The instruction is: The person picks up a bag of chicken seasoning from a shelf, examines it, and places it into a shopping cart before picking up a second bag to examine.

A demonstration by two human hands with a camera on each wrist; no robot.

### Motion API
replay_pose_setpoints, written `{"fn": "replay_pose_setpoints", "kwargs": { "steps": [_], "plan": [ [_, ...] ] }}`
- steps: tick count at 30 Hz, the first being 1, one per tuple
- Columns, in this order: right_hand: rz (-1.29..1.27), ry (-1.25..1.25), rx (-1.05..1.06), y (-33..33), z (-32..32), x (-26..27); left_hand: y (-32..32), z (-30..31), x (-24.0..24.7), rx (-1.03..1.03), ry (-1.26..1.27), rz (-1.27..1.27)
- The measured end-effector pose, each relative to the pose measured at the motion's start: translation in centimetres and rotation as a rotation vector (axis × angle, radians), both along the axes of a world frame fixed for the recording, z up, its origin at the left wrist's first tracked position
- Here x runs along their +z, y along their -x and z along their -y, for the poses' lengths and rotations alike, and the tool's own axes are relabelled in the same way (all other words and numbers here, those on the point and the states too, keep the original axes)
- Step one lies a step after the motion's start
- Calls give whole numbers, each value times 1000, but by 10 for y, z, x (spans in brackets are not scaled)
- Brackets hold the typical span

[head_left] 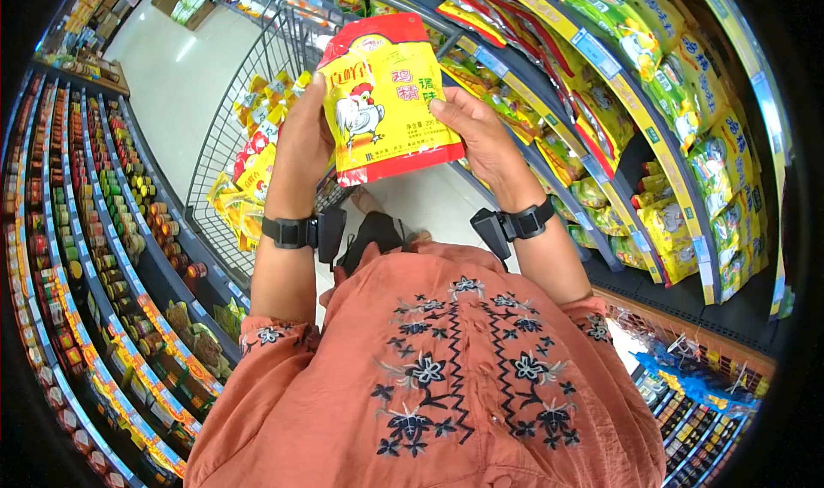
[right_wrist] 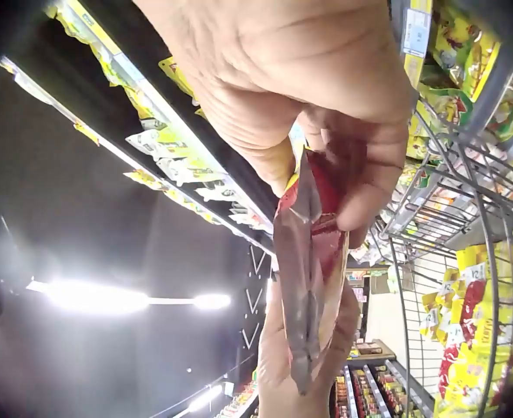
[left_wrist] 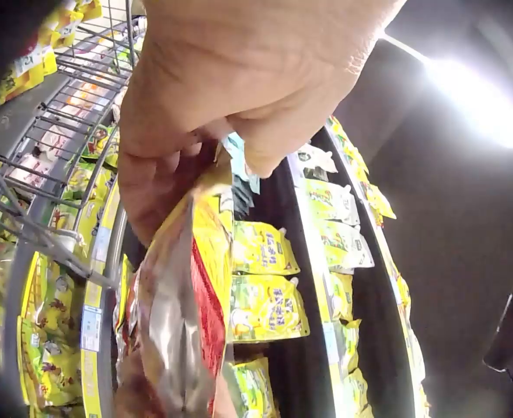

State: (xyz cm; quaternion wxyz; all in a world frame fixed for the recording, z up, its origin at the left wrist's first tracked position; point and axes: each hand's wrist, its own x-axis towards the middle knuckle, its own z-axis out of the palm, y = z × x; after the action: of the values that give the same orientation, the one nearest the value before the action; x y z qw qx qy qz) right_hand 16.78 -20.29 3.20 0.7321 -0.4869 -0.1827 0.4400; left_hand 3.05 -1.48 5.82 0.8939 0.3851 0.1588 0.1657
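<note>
A yellow and red packet (head_left: pixel 390 102) with a white rooster on its front is held up before the body, its printed face toward the head camera. The left hand (head_left: pixel 302 145) grips its left edge, thumb in front. On the right edge the right hand (head_left: pixel 481 136) pinches it, fingers behind. In the left wrist view the left hand (left_wrist: pixel 248 87) has its fingers curled round the packet's edge (left_wrist: pixel 182 296). The right wrist view shows the right hand (right_wrist: pixel 300 87) gripping the packet's silvery underside (right_wrist: pixel 304 279).
A wire shopping cart (head_left: pixel 227 110) with yellow and red packets (head_left: pixel 253 166) stands beyond the left hand. Shelves of yellow bags (head_left: pixel 669 222) rise at the right; shelves of jars (head_left: pixel 112 230) run along the left. A walkway floor (head_left: pixel 184 67) lies at upper left.
</note>
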Motion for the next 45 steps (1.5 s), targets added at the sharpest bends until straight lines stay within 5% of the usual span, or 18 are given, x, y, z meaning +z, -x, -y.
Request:
{"fn": "replay_pose_setpoints", "kwargs": {
  "steps": [26,37,45],
  "plan": [
    [59,-40,-67,-4,-1,18,-6,15,-5,105,-134,-160],
    [343,-1,-96,-4,-2,33,-7,18,-5,90,-308,-210],
    [446,-24,166,30,1,75,-5,23,-27,-114,10,133]
  ]
}}
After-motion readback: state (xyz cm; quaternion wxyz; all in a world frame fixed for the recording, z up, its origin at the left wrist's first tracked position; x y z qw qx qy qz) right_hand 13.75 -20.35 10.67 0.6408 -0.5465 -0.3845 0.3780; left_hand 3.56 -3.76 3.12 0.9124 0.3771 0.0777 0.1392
